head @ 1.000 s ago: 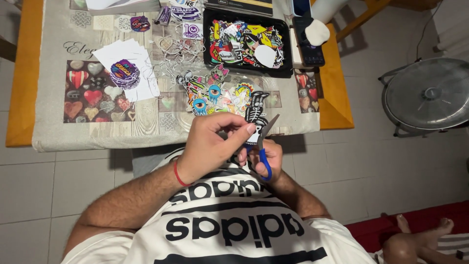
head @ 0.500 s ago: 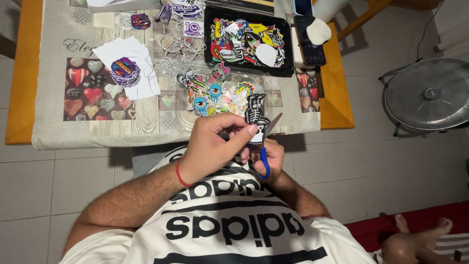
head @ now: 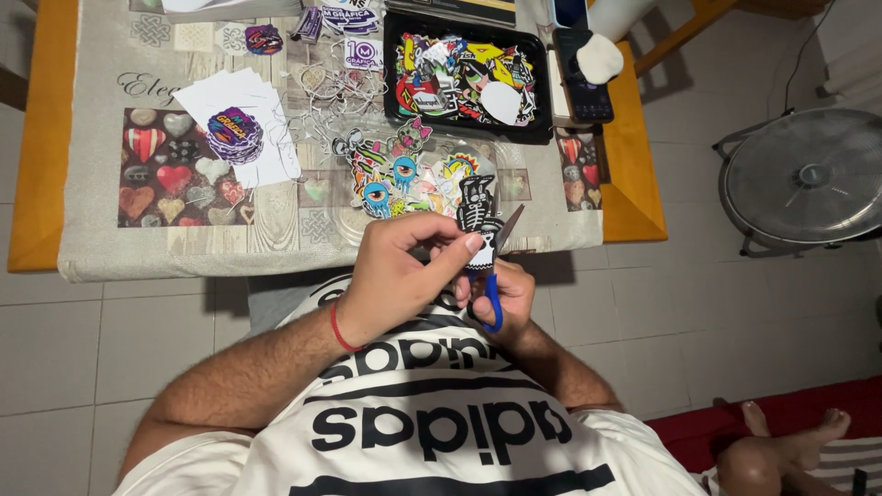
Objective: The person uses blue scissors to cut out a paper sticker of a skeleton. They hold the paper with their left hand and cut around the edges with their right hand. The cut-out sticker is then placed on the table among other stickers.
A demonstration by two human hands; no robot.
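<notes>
One black-and-white skeleton-print paper sticker [head: 478, 219], pinched in left hand [head: 404, 276] fingers above the lap. Right hand [head: 501, 294] fingers hold blue-handled scissors [head: 496, 266], blades parted. Risk: blade wandering into print. Tabletop [head: 276, 230] edge at 12 o'clock; open floor at 3 o'clock.

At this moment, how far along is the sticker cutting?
Done: cut-out stickers lie piled on the table, more in the black tray. In hand: left hand holds a black-and-white sticker; right hand works blue-handled scissors. How many remain uncut cannot be judged.
</notes>
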